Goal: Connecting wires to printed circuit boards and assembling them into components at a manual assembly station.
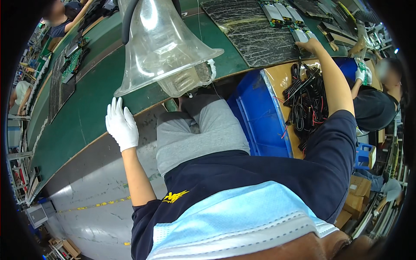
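Observation:
My left hand (122, 126), in a white glove, lies at the near edge of the green workbench (93, 119). Its fingers are stretched out and hold nothing. My bare right hand (309, 46) reaches to the far right, its fingers bent at the near end of a silver module with a green circuit board (298, 35). How far they wrap round it is partly hidden. Several similar modules (274, 15) lie just beyond, on a dark, scratched mat (242, 37). Between my hands hangs a clear plastic funnel-shaped hood (149, 52).
Right of my legs stands a blue crate (255, 112); bundled black cables (305, 99) lie on cardboard beside it. A second dark mat with circuit boards (69, 71) is at the left. A co-worker (375, 104) sits at the right; another person (65, 19) is at far left.

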Demonstrator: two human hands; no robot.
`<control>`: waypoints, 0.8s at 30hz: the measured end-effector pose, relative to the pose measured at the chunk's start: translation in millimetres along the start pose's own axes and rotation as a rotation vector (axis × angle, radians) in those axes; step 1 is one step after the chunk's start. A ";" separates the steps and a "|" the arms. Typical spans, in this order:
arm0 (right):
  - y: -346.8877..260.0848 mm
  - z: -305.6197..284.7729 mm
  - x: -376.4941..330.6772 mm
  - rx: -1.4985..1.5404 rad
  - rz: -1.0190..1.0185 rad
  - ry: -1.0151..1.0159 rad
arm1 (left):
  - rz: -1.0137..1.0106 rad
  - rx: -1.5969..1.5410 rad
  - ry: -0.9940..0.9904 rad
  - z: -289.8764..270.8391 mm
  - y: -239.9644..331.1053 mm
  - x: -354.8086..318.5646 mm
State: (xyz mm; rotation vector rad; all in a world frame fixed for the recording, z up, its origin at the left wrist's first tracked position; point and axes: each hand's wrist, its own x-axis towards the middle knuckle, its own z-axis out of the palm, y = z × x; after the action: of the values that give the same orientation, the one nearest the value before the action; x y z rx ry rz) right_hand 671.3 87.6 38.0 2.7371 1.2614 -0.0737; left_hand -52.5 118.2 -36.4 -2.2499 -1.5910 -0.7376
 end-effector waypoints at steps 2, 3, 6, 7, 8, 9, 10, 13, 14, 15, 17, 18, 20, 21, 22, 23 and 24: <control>-1.3 2.7 -0.6 0.085 0.077 -0.034 | 0.001 -0.002 0.014 0.2 1.1 0.8; 1.1 4.2 -2.9 0.083 0.078 -0.038 | 0.005 -0.004 0.029 0.8 2.2 1.6; -0.3 -4.8 -12.9 0.498 0.103 -0.093 | -0.011 -0.025 0.040 7.2 2.0 -3.1; -7.3 -17.5 -24.8 0.498 0.093 -0.098 | -0.011 -0.028 0.053 5.0 3.3 -3.7; -11.8 -35.2 -40.1 0.564 0.091 -0.172 | -0.013 -0.030 0.065 2.8 4.6 -5.3; -12.6 -53.0 -61.4 0.627 0.096 -0.241 | -0.018 -0.030 0.065 1.4 9.0 -5.7; -9.1 -61.2 -79.7 0.730 0.089 -0.237 | 0.001 -0.077 0.075 0.9 15.8 -5.1; -40.7 -93.8 -163.4 0.948 0.030 -0.217 | 0.006 -0.146 0.092 -2.0 27.2 -15.0; -45.9 -105.9 -199.6 0.972 -0.009 -0.228 | 0.033 -0.247 0.088 -0.2 33.6 -17.7; -52.9 -112.2 -230.9 0.996 -0.059 -0.247 | 0.052 -0.338 0.083 -2.0 37.7 -22.2; -68.4 -99.2 -272.7 1.031 -0.168 -0.327 | 0.042 -0.374 0.082 -11.2 41.4 -39.6; -75.8 -87.1 -292.0 1.078 -0.265 -0.346 | -0.080 -0.723 -0.044 -15.0 44.3 -52.2; -89.3 -62.6 -335.7 1.187 -0.430 -0.405 | -0.223 -1.220 -0.281 -23.7 60.0 -65.2; -100.2 -50.5 -355.1 1.258 -0.511 -0.458 | -0.245 -1.346 -0.401 -30.7 70.2 -67.7; -108.8 -40.5 -371.8 1.223 -0.502 -0.529 | -0.262 -1.538 -0.511 -34.7 83.3 -69.3; -119.5 -30.7 -382.8 1.188 -0.491 -0.599 | -0.276 -1.730 -0.623 -37.5 95.7 -71.6; -132.3 -19.8 -389.3 1.129 -0.522 -0.659 | -0.278 -1.728 -0.625 -34.4 107.0 -78.9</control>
State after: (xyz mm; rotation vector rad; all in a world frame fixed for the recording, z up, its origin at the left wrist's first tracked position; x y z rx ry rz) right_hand 317.5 -118.0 82.9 2.4258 1.9833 -2.0676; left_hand 18.8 1.2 -45.8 -3.6132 -1.7037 -2.3252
